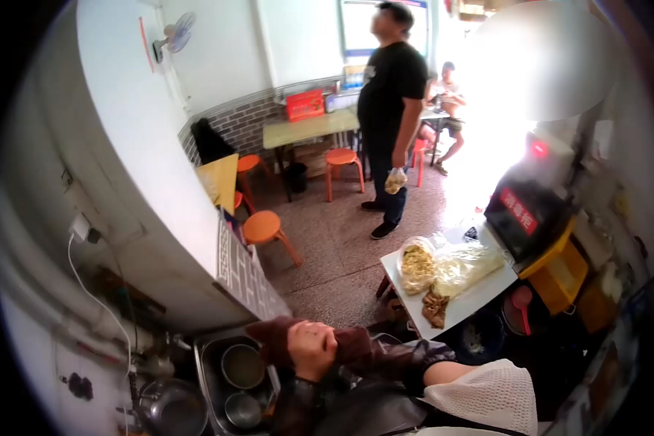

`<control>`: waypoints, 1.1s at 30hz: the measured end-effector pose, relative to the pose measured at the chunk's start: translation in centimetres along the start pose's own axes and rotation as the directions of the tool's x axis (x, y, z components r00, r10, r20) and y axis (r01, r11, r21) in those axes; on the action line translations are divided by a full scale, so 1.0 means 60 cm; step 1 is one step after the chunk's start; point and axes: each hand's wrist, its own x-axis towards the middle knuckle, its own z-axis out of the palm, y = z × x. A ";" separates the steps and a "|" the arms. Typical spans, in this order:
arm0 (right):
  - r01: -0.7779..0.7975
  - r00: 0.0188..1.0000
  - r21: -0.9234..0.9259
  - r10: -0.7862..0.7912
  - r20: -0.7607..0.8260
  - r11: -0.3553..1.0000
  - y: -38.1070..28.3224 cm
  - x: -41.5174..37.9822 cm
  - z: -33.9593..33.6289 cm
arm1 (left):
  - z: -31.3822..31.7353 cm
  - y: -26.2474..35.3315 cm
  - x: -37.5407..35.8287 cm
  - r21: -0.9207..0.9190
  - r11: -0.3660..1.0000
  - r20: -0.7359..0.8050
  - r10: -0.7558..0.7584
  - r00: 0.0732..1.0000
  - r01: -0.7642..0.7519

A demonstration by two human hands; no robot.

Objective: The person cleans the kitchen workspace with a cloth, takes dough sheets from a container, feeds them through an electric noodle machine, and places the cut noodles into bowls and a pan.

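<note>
At the bottom centre, over the edge of the sink, my left hand is closed around a dark brown cloth. Its fingers are curled over the fabric. My right arm reaches in from the right under a white knit sleeve and a dark, shiny sleeve cover. The right hand is hidden by the brown cloth and my left hand, so its fingers do not show. Just below my left hand, metal bowls sit in the steel sink.
A white table holds a bag of yellowish food, a clear plastic bag and brown food. A person in black stands beyond, holding a small bag. Orange stools stand about. A black-and-red cabinet is at right.
</note>
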 end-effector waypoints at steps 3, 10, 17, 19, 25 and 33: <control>-0.306 0.929 -0.033 0.290 -0.231 0.952 -0.029 -0.046 -0.092 | 0.064 0.066 0.003 -0.049 0.979 -0.113 0.191 0.975 -0.197; 0.019 0.999 -0.117 -0.015 0.036 0.993 -0.073 -0.055 -0.142 | 0.148 0.208 -0.046 -0.802 0.484 0.179 -0.363 0.914 0.350; 0.282 0.912 -0.141 -0.219 0.347 0.949 -0.064 -0.095 -0.367 | 0.238 0.244 0.029 -0.748 0.389 0.373 -0.423 0.826 0.537; 0.310 0.937 -0.162 -0.273 0.216 0.937 -0.039 -0.114 -0.417 | 0.272 0.276 0.061 -0.603 0.698 0.252 -0.293 0.922 0.386; 0.427 0.659 -0.362 -0.559 -0.503 0.829 -0.079 -0.157 -0.537 | 0.341 0.380 0.123 -0.545 0.836 0.235 0.073 0.969 0.069; 0.447 0.606 0.622 0.294 -0.739 0.643 -0.123 -0.191 -0.547 | 0.390 0.452 0.153 -0.577 0.809 0.241 0.300 0.923 -0.112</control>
